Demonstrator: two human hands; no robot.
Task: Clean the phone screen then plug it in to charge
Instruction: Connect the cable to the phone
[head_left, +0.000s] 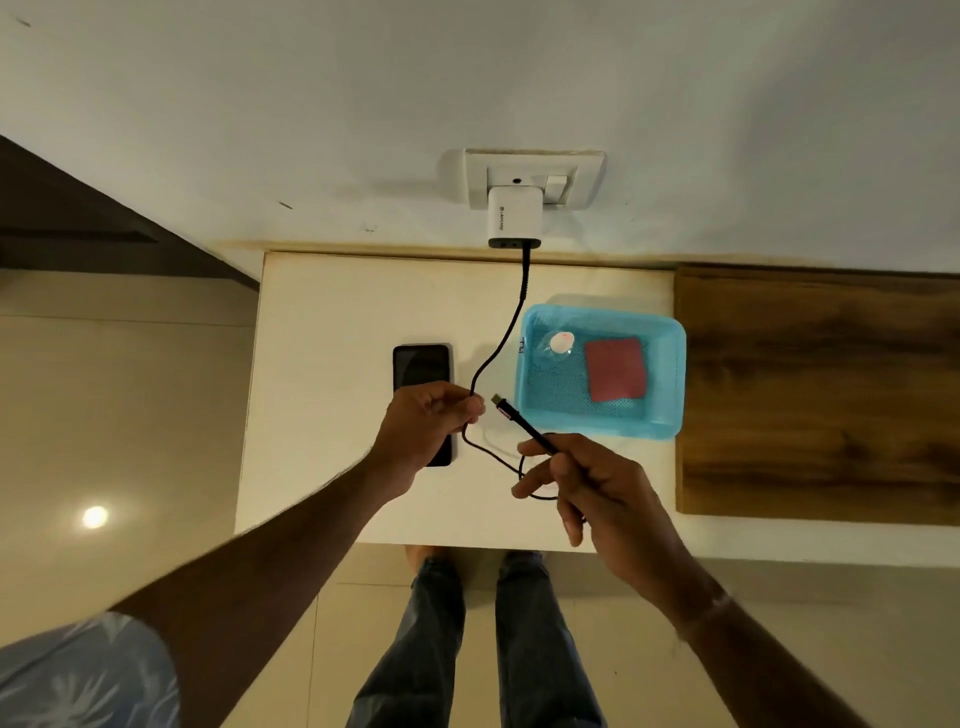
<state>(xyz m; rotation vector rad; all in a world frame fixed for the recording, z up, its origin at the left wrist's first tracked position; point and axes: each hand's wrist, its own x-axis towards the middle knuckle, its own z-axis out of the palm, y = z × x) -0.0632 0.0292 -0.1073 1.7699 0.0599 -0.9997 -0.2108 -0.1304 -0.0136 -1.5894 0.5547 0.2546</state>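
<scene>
A black phone (420, 364) lies screen up on the cream table (322, 322), partly hidden under my left hand. A black charging cable (511, 325) hangs from a white charger (514, 215) plugged into the wall socket (535, 166). My left hand (428, 421) pinches a middle stretch of the cable above the phone. My right hand (587, 483) grips the cable just behind its plug (500, 404), whose metal tip points up and left, free in the air. A loop of cable sags between both hands.
A blue mesh basket (670, 374) stands right of the phone, holding a red cloth (615, 375) and a small clear bottle (556, 347). A dark wooden board (815, 389) adjoins the table on the right. My legs stand at the table's near edge.
</scene>
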